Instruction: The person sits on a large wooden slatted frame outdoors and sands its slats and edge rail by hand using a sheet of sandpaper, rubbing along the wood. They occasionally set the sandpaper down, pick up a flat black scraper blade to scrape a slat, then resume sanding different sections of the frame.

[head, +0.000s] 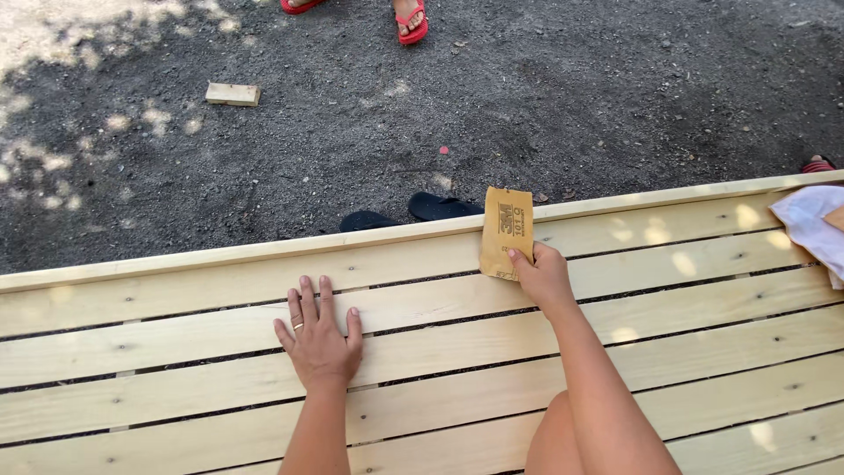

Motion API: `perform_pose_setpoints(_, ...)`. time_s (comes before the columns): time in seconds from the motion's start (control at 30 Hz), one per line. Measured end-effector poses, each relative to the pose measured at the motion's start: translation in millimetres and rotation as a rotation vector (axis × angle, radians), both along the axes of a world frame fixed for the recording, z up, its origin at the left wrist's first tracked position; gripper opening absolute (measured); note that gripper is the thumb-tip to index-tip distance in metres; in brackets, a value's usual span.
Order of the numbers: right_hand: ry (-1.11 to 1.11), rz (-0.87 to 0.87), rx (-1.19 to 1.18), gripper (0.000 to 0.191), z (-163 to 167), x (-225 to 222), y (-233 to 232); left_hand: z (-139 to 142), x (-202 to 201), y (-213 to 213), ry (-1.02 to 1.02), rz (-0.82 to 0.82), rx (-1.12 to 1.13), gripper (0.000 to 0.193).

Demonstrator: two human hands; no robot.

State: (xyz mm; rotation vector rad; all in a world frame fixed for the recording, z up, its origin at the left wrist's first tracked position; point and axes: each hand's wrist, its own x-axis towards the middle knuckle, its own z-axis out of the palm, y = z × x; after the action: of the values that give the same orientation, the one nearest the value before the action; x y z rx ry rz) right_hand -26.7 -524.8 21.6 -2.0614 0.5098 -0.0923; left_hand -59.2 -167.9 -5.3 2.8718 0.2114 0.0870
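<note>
In the head view, a sheet of tan sandpaper is pinched at its lower right corner by the right hand, the fingers closed on the sheet with the thumb on top. The sheet is held with its long axis running away from the person, its lower edge on the pale wooden slats and its upper part raised over the far rail. It lies just ahead of and to the left of the right fingers, so the right hand is much the nearer. The left hand is laid flat on the slats, fingers spread and holding nothing, well apart from the sheet. A white cloth is seen at the right edge. No containers are seen. On the dark ground beyond, a wooden block, dark sandals and another person's red sandals are visible.
</note>
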Motion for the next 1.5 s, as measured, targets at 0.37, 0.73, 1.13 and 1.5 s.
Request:
perform_pose_setpoints(0.37,-0.092,-0.029,-0.074,0.016,19,-4,-2,8,6,5,0.044,0.012,0.015,0.074)
perform_pose_setpoints(0.73,-0.225,0.194,-0.291,0.013,27,-8,-4,11,5,4,0.035,0.013,-0.009,0.074)
perform_pose_setpoints(1.13,-0.132,0.432,-0.597,0.026,42,-8,-1,10,6,6,0.048,0.014,-0.005,0.074)
perform_pose_setpoints(1.5,-0.268,0.382,-0.8,0.019,21,3,23,12,6,6,0.094,0.012,-0.011,0.073)
